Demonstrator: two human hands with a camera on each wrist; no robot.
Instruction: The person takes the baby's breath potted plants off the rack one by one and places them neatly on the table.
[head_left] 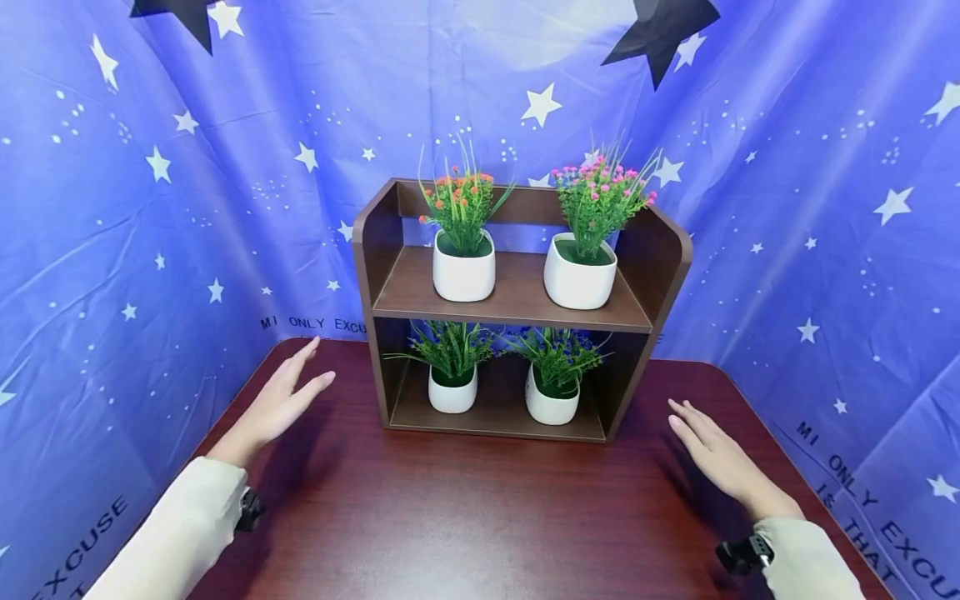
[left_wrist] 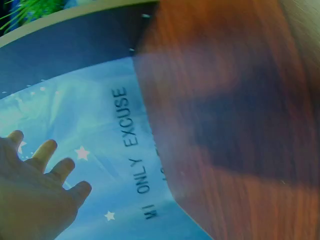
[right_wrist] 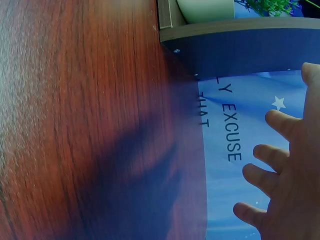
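A brown two-tier shelf [head_left: 517, 312] stands at the back of the table. On its upper board are a white pot with orange flowers [head_left: 464, 271] and one with pink flowers [head_left: 580, 275]. The lower board holds two white pots with blue flowers, one at left [head_left: 453, 393] and one at right [head_left: 552, 402]. My left hand [head_left: 276, 406] [left_wrist: 37, 192] is held over the table left of the shelf, fingers extended, touching nothing. To the right of the shelf, my right hand [head_left: 723, 458] [right_wrist: 292, 170] hovers with fingers extended and holds nothing.
The dark red table [head_left: 450, 517] has the shelf's side panel [left_wrist: 75, 42] [right_wrist: 240, 50] near each hand. A blue curtain with white stars [head_left: 247, 167] [right_wrist: 225, 190] surrounds the table at the back and both sides.
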